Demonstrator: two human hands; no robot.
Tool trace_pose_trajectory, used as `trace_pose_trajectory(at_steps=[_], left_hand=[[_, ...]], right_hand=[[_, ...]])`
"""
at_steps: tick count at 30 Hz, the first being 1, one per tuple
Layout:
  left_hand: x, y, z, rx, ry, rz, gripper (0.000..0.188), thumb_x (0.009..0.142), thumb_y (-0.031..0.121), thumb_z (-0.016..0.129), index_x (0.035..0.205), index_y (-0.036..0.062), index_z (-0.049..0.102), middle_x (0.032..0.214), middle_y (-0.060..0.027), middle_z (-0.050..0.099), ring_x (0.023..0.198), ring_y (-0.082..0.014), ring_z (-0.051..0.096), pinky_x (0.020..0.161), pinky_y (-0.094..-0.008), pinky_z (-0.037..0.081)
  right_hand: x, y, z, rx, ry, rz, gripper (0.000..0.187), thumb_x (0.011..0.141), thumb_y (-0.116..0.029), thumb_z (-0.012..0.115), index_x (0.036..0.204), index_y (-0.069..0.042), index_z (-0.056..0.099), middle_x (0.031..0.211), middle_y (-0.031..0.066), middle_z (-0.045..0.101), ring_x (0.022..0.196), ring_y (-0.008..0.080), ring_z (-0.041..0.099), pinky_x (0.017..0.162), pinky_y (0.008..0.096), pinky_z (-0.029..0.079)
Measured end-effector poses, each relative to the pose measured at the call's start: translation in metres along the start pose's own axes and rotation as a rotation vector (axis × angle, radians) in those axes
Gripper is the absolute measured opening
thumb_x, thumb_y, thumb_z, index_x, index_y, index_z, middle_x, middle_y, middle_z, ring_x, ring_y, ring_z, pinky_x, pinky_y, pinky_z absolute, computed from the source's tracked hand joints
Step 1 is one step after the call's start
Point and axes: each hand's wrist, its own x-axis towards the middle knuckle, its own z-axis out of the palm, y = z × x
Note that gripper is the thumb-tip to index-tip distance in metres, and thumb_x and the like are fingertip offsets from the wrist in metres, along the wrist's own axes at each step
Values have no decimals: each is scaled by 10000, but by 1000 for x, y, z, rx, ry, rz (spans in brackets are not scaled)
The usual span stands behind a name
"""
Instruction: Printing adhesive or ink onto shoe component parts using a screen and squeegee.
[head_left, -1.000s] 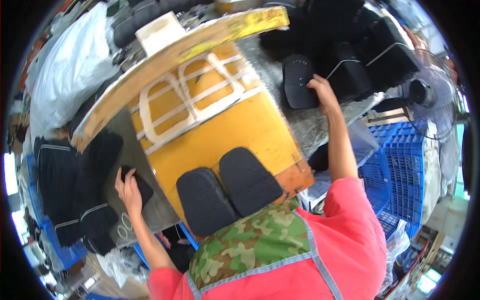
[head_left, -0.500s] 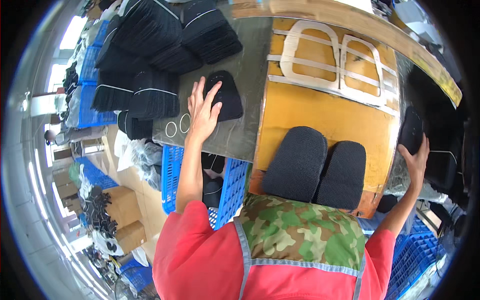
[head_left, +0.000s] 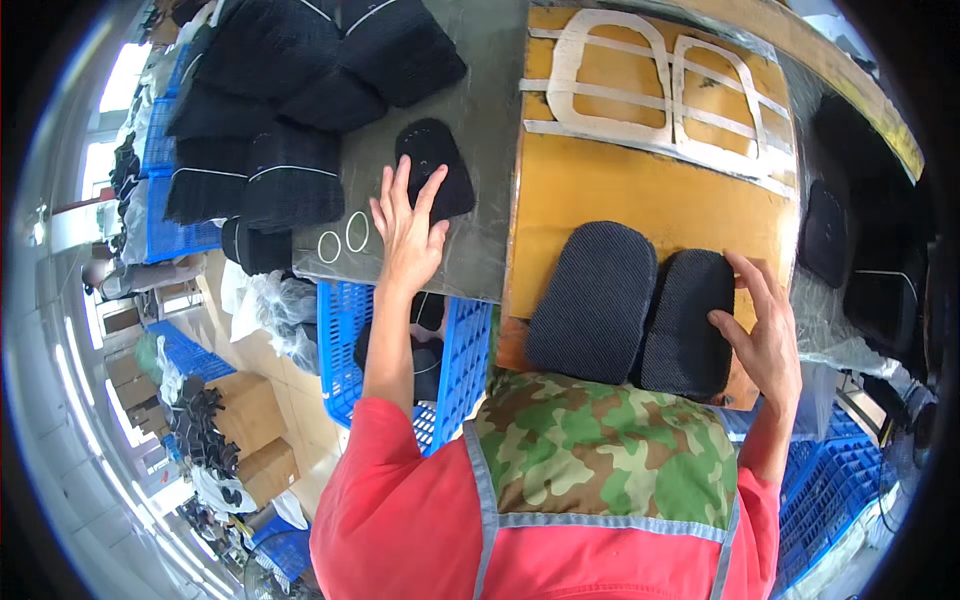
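My left hand (head_left: 410, 235) lies with spread fingers over the lower edge of a black rounded pad (head_left: 440, 155) on the grey tabletop, fingertips touching it. Two black mesh pads (head_left: 592, 300) lie side by side on the near part of the yellow board (head_left: 610, 195). At the right edge of the right-hand, narrower mesh pad (head_left: 688, 325) is my right hand (head_left: 768, 335). Its thumb rests on that pad and its index finger touches the upper right corner, with a gap between them. Under the pad's edge, nothing can be made out.
Bundled stacks of black pads (head_left: 290, 60) stand at the far left, near two pale rings (head_left: 357, 232). A white double-frame template (head_left: 668, 90) is on the board's far part. Right of it lie another black pad (head_left: 824, 235) and dark stacks (head_left: 882, 305). Blue crates (head_left: 465, 365) stand below.
My right hand has moved left from the black pad on the far right to the right mesh pad. My left hand stays at its black pad. The whole view has shifted slightly.
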Motion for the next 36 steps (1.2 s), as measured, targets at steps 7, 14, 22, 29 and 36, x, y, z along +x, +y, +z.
trace_pose_trajectory(at_steps=[7, 14, 22, 29, 36], left_hand=[[16, 48, -23, -50, -73, 220, 635, 828, 112, 631, 1437, 190, 473, 1586, -140, 245, 1469, -373, 204, 1166, -586, 148], [6, 124, -29, -578, -335, 401, 560, 823, 162, 644, 1347, 39, 489, 1455, -210, 407, 1365, -383, 387, 1136, -453, 291], [-7, 146, -29, -274, -307, 460, 675, 769, 79, 689, 1395, 72, 437, 1381, -169, 421, 1294, -377, 413, 1118, -540, 279], [-10, 156, -19, -224, -177, 498, 443, 705, 17, 681, 1117, 124, 559, 1216, -125, 474, 1263, -368, 425, 1106, -566, 255], [-16, 138, -14, -385, -170, 558, 275, 751, -1, 627, 991, 130, 596, 1143, -66, 564, 975, -284, 563, 817, -415, 390]], right_hand=[[11, -10, 7, -191, 155, -151, 524, 657, -47, 792, 1138, -71, 587, 1106, 108, 589, 1077, 321, 565, 934, 418, 441], [6, 3, -1, -123, 86, -170, 370, 696, -59, 773, 1025, -63, 605, 947, 107, 631, 935, 315, 578, 856, 410, 435], [123, 47, -39, 16, 291, -167, 231, 917, -203, 602, 927, 28, 590, 853, 244, 640, 862, 453, 607, 740, 484, 465], [241, 102, -16, -327, 572, -290, 335, 852, -180, 675, 1141, -19, 621, 1153, 252, 619, 1102, 453, 552, 958, 487, 438], [215, 75, 19, -220, 433, -280, 536, 909, -282, 637, 1353, -15, 501, 1383, 237, 476, 1298, 418, 417, 1101, 475, 311]])
